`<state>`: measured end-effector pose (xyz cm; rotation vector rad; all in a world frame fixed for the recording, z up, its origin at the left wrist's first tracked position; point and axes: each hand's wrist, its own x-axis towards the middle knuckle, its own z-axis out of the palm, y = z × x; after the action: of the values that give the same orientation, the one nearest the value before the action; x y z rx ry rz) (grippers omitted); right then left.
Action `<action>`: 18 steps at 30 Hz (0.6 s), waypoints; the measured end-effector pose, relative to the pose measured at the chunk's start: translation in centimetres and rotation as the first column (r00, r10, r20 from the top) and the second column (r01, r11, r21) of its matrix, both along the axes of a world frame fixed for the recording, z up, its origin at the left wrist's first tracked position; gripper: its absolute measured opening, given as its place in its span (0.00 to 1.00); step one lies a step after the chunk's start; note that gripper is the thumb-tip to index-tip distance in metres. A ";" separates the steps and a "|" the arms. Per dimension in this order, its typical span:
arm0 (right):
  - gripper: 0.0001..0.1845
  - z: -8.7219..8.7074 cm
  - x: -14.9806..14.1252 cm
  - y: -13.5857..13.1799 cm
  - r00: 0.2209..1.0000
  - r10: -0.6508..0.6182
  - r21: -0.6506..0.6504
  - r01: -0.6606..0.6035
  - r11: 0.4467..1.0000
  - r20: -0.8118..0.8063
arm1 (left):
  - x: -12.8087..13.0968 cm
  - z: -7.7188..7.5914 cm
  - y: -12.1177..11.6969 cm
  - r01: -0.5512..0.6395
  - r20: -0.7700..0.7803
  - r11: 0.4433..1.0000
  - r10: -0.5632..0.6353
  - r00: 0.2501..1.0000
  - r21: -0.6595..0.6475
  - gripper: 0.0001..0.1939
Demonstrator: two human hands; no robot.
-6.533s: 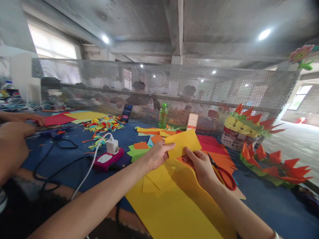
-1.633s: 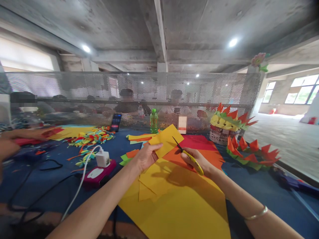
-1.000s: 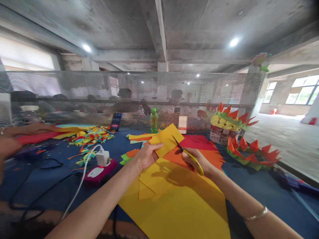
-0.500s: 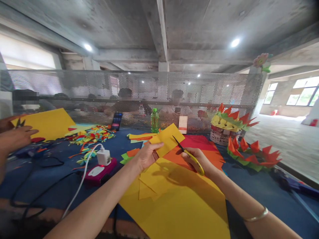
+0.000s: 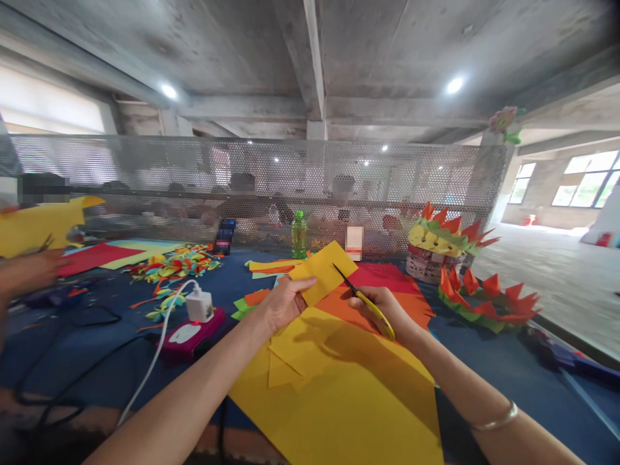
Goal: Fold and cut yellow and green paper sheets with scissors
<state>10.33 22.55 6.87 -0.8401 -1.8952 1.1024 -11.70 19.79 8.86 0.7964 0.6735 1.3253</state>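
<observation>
My left hand (image 5: pixel 287 300) pinches the lower left side of a small yellow paper piece (image 5: pixel 325 274), thumb on top. In my right hand (image 5: pixel 380 307) is a pair of scissors (image 5: pixel 372 306) with yellow handles and dark blades, the tips over the paper's right part. Whether the blades have cut into it I cannot tell. Beneath both hands lies a large yellow sheet (image 5: pixel 358 400), with smaller yellow pieces (image 5: pixel 285 365) on its left part. Orange sheets (image 5: pixel 346 310) and red sheets (image 5: pixel 382 276) are stacked just behind.
A purple power socket (image 5: pixel 194 336) with a white charger (image 5: pixel 199 305) sits left, cables trailing. Farther back are paper scraps (image 5: pixel 177 261) and a green bottle (image 5: pixel 299 236). Paper crowns (image 5: pixel 489 300) and a glue gun (image 5: pixel 566 355) lie right. A co-worker's hand (image 5: pixel 33 271) works far left.
My hands, the small paper and the scissors hold nearly the same pose. At far left the co-worker's yellow sheet has shifted left and bent, uncovering a red sheet.
</observation>
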 end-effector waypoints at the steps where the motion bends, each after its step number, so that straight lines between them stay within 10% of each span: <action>1: 0.29 0.0 0.0 0.0 1.000 0.000 0.009 0.000 1.000 0.004 | 0.0 0.0 0.0 0.005 0.001 1.000 -0.005 1.000 -0.001 0.18; 18: 0.31 0.0 0.2 -0.4 0.996 0.014 0.164 -0.028 0.986 0.089 | 0.3 0.5 -0.4 -0.051 -0.004 0.998 0.051 0.999 -0.033 0.15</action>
<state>10.57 22.19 6.88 -0.7880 -2.0410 0.9195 -11.40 19.35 9.35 0.7588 0.7209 1.3557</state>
